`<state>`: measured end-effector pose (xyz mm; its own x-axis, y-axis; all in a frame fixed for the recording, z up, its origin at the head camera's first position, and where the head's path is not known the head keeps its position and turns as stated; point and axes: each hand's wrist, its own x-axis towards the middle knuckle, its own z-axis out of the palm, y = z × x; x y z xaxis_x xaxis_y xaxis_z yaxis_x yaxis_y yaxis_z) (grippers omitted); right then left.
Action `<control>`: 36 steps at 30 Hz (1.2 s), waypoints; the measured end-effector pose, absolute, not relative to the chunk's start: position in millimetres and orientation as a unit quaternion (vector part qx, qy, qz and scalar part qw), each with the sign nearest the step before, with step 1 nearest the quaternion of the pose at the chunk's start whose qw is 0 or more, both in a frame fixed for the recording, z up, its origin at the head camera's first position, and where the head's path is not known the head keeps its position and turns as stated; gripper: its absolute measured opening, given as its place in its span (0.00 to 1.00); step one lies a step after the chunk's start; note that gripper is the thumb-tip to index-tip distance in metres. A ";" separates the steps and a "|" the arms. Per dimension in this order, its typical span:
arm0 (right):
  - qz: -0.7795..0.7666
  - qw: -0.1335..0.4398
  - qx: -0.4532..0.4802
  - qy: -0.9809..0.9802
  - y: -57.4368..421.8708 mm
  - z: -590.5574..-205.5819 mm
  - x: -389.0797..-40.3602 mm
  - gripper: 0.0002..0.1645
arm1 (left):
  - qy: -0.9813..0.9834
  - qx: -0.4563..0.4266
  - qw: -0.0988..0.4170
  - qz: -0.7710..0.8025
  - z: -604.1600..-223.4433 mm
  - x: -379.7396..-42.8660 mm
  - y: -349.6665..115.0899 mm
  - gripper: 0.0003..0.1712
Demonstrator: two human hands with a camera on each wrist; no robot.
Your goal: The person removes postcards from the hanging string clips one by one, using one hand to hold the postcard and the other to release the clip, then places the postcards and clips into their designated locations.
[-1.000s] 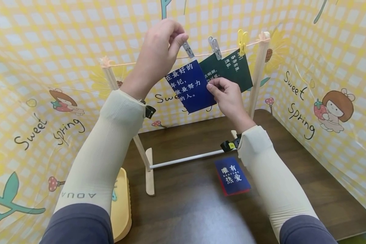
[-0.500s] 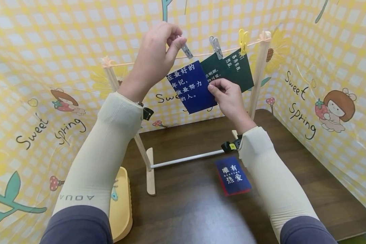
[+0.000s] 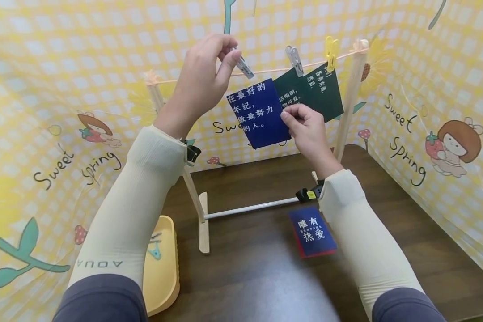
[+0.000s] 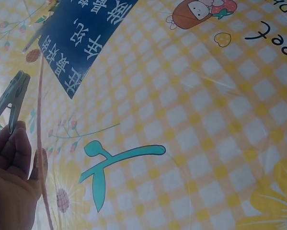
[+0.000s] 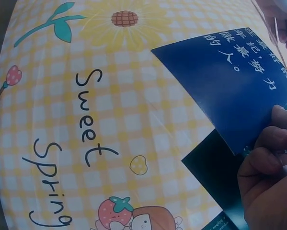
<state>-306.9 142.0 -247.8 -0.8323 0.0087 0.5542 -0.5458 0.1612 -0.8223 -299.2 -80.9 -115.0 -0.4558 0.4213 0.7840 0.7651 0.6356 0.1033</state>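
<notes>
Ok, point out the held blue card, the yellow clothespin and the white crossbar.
Held blue card [image 3: 261,117], head view: middle of its printed face.
Yellow clothespin [image 3: 331,56], head view: middle of its body.
White crossbar [image 3: 252,208], head view: midway along its visible length.

Left hand [image 3: 205,71]: sits lower and farther left along the rope [image 3: 269,71].
Grey clip [image 3: 244,68]: goes with it, tip shifting from near the blue card's [image 3: 265,125] top right corner toward mid-edge.
Tray [image 3: 163,281]: more shows past the sleeve [image 3: 149,165].
Head view: swings slightly left.
</notes>
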 end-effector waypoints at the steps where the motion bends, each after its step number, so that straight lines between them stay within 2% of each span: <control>1: 0.625 0.223 0.183 -0.726 142.6 -248.6 -306.5 0.12 | -0.822 -0.361 0.377 -0.230 -115.6 -298.4 -81.1 0.20; 19: 0.687 0.235 0.191 -0.661 150.7 -254.9 -297.8 0.03 | -0.810 -0.361 0.407 -0.219 -119.4 -286.4 -94.1 0.16; 28: 0.705 0.221 0.201 -0.644 155.9 -256.6 -292.0 0.03 | -0.796 -0.370 0.420 -0.230 -129.0 -281.2 -103.6 0.15; 36: 0.700 0.215 0.185 -0.655 158.2 -264.1 -292.8 0.10 | -0.791 -0.374 0.426 -0.229 -134.2 -277.5 -107.9 0.16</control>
